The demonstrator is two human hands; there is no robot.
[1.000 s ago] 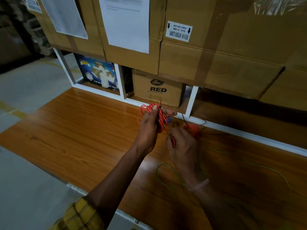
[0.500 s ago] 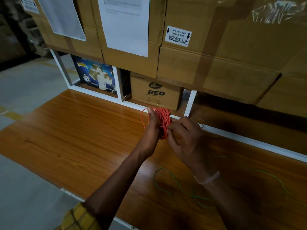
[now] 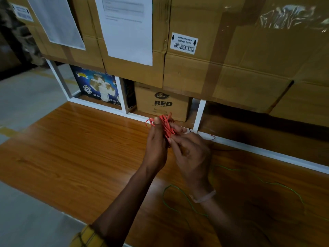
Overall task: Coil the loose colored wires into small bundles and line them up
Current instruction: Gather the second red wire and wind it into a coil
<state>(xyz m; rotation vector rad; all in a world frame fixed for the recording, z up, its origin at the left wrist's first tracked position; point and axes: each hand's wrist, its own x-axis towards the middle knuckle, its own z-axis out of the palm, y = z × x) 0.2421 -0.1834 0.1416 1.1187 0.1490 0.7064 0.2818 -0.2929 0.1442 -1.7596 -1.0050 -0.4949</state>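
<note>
Right hand (image 3: 191, 154) now nearer, pinching red coil (image 3: 166, 126)

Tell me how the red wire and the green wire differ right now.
The red wire is gathered into a tight bundle, while the green wire lies loose in wide, open curves. The red wire is held up off the table, gripped by the left hand and pinched by the right hand; the green wire rests on the table, untouched. Both are thin, flexible colored wires.
</note>
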